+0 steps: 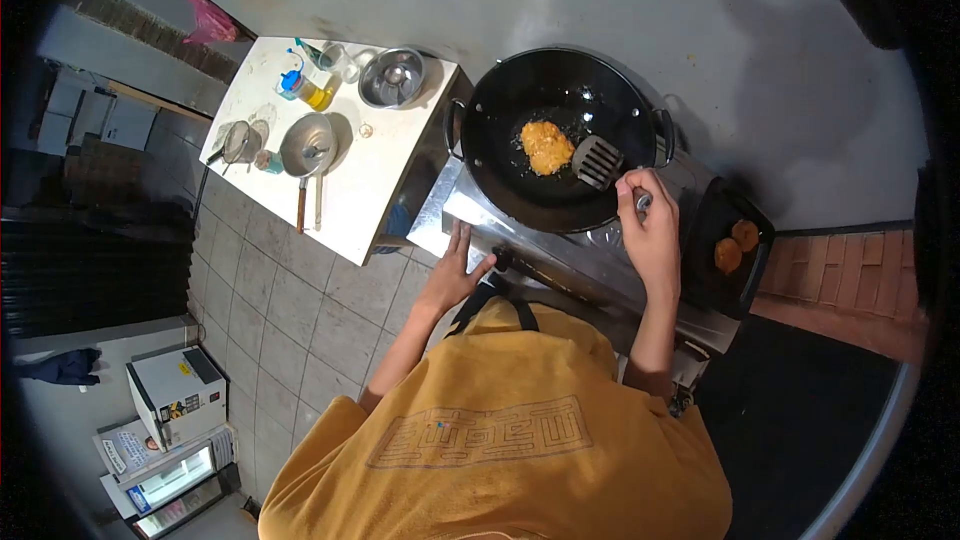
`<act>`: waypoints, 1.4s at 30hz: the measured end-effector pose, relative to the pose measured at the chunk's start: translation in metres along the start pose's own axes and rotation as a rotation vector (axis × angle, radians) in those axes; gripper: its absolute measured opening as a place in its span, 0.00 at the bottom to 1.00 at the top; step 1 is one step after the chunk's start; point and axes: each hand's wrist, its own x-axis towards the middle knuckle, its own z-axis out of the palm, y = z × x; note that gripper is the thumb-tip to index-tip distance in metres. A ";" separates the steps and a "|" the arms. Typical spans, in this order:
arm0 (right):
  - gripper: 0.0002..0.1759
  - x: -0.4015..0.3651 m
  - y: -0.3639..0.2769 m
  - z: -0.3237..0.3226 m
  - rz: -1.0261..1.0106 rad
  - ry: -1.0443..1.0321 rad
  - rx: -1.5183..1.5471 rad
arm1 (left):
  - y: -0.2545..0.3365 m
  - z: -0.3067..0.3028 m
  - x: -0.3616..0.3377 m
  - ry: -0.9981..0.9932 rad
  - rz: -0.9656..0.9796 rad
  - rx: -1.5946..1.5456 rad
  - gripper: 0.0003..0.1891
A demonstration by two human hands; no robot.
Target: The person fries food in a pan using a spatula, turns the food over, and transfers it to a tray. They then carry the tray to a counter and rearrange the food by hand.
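While patty (547, 147) sits mid-wok (500, 105), my right hand (650, 235) has fingers clamped on spatula (598, 162), blade just beside patty. Left hand (452, 275) flat on stove (445, 212) edge, fingers spread, gripping nothing.

left hand (455, 275) flat; right hand (650, 232), tight grip

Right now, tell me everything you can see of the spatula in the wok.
The spatula is a slotted turner with a broad grey blade that looks like metal. The blade lies tilted inside the black wok, on its right side, beside the orange patty; whether they touch is unclear. Its short handle runs toward the rim, where the right hand grips it, hiding most of the handle.
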 end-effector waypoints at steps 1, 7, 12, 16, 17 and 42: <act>0.06 0.001 0.004 0.003 -0.052 0.039 0.009 | 0.000 0.002 0.002 0.018 0.011 -0.018 0.46; 0.06 0.005 -0.005 0.001 -0.095 0.042 -0.008 | 0.006 0.002 -0.003 0.026 -0.032 -0.068 0.49; 0.06 0.005 -0.002 0.001 -0.190 0.070 -0.007 | -0.002 0.014 -0.001 0.048 -0.005 -0.114 0.49; 0.06 -0.002 0.002 0.003 -0.211 0.060 0.048 | -0.004 0.013 -0.003 0.033 0.001 -0.105 0.49; 0.06 -0.003 0.002 0.002 -0.207 0.059 0.053 | -0.004 0.013 -0.002 0.037 0.011 -0.104 0.49; 0.14 0.039 0.011 0.000 -0.157 0.042 -0.049 | 0.000 0.006 -0.003 0.013 0.002 -0.087 0.50</act>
